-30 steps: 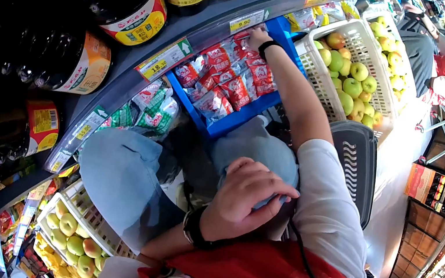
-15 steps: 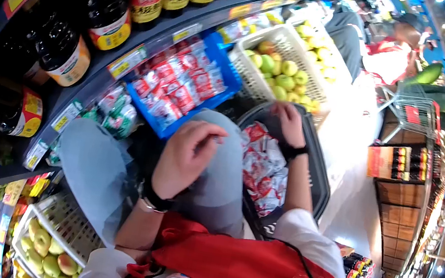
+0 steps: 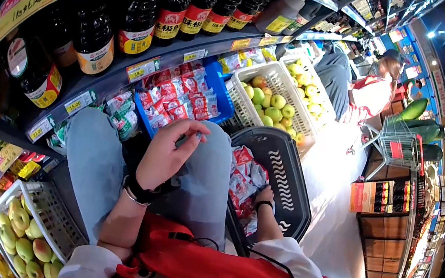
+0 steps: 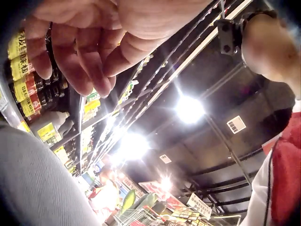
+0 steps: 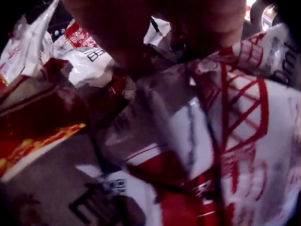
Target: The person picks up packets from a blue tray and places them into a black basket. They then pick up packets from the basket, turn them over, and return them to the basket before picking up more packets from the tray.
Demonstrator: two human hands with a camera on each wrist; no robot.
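Observation:
Over the knees hovers my left hand point(image 3: 168, 156), its fingers loosely bent and holding nothing; the left wrist view shows the same hand point(image 4: 94, 42) with relaxed fingers. My right hand point(image 3: 265, 197) is down inside a dark basket point(image 3: 286, 179), among red and white packets point(image 3: 242, 180). In the right wrist view, shadowed fingers of that hand point(image 5: 164, 33) reach in among crinkled packets point(image 5: 244, 108); whether they grip one is too dark to tell. A blue bin point(image 3: 220, 94) of similar red packets point(image 3: 174, 95) stands beyond the knees, under the shelf edge.
Dark sauce bottles point(image 3: 137, 24) line the shelf at upper left. White crates hold green apples point(image 3: 270, 103), point(image 3: 25, 247) at upper right and lower left. Green-and-white packets point(image 3: 121, 113) lie left of the bin. A cart point(image 3: 395, 144) and a seated person point(image 3: 371, 93) are farther right.
My right hand has moved from the blue bin to the basket and down among its packets. My left hand has shifted left and slightly up, still holding nothing. The head view has turned.

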